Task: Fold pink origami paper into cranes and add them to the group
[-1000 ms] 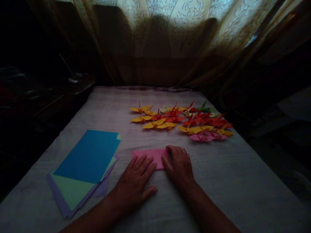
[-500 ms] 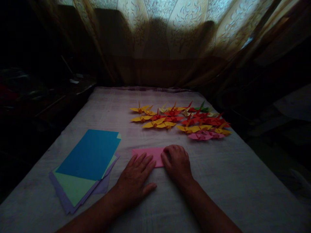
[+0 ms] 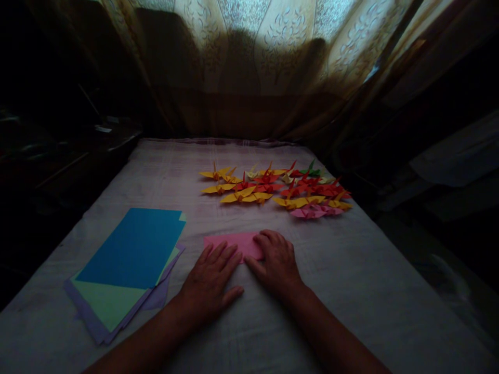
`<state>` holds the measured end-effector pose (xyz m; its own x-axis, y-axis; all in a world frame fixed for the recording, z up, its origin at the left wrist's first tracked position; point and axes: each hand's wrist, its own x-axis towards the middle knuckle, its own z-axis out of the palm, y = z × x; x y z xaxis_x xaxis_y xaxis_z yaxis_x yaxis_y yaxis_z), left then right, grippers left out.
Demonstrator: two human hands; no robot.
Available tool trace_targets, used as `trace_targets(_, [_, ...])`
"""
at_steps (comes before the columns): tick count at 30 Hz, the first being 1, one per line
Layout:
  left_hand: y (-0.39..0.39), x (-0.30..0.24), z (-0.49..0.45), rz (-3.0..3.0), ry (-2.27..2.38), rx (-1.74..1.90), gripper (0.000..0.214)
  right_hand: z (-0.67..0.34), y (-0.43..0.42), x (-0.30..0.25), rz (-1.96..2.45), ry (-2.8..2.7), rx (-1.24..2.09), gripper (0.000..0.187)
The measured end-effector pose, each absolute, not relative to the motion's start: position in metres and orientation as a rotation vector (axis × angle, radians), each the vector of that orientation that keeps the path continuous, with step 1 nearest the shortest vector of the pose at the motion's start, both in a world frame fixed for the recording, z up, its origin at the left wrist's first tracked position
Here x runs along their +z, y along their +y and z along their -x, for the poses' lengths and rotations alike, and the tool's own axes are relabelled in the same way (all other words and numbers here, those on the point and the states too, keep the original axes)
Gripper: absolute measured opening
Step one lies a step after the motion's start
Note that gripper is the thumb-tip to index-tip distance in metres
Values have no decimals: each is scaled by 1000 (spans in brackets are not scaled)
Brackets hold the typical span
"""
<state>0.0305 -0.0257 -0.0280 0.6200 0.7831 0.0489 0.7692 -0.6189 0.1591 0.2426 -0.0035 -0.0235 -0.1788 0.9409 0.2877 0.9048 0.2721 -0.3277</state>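
At the near middle of the cloth-covered table, a folded pink paper lies flat, a long narrow rectangle, and both hands are down on it. The left hand is laid out flat, palm down, fingers stretched and a little fanned, their tips on the paper's near edge, thumb out to the side on the cloth. The right hand covers the paper's right end, palm down too, fingers loosely bent over the pink and the thumb pointing toward the left hand. Neither hand grips anything; both simply press flat. The two hands sit just beside each other, fingertips nearly meeting over the paper.

Over to the left, near the left hand but apart from it, lies a stack of coloured paper sheets, slightly fanned: a blue sheet on top, a pale green sheet showing under it, lilac edges at the bottom.

Further back, beyond the pink paper, sits a cluster of origami cranes, wings spread, packed close. There are yellow cranes on the left, red cranes in the middle and right, one green crane at the back, and a pink crane at the front right, nearest the right hand.

Behind the table hangs a patterned curtain, lit from behind. The room to either side is too dark to read.
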Motion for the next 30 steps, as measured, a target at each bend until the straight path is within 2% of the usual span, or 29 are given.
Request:
trace_targets(5, [-25, -27, -29, -2694, 1287, 189, 65, -264, -7, -31, 1720, -2108, 81, 33])
trace_targets(11, [-23, -19, -30, -2649, 1253, 164, 55, -265, -11, -38, 1670, -2170, -18, 46])
trace_targets(17, [-21, -16, -27, -2658, 1238, 102, 57, -263, -10, -37, 1643, -2270, 23, 36])
trace_targets(30, [-36, -1, 56, -2802, 1359, 39, 56, -262, -8, -36, 1670, -2269, 29, 34])
